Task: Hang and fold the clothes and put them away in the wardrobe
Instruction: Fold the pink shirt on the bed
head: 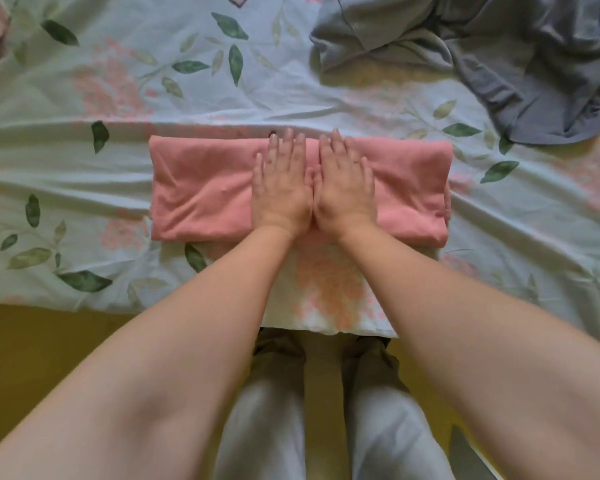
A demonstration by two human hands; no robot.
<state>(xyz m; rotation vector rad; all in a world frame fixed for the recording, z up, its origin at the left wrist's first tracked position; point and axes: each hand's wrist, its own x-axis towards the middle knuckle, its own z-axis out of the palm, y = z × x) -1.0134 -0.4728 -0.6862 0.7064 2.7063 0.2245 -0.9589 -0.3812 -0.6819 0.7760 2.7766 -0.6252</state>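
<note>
Both palms flat, fingers straight, left hand (280, 188) and right hand (344, 187) pressing the folded pink garment (201, 192) on the bed sheet (84, 150) — smoothing step; next likely another fold, grey clothes (499, 64) unfolded.

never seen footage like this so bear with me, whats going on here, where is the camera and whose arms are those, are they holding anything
There is one picture only, from a camera worn on a person's head, looking forward and down. So the two bare arms that reach in from the bottom are that person's own, and the pale trousers at the bottom edge are their legs. There is no machine here.

The surface is a bed with a floral sheet. On it, in the middle, lies a pink cloth, already folded into a long rectangle. The left hand and the right hand lie flat on its middle, side by side, fingers straight. They press on it; neither grips anything.

At the top right lies a crumpled grey garment, not yet folded, apart from the pink cloth.
</note>
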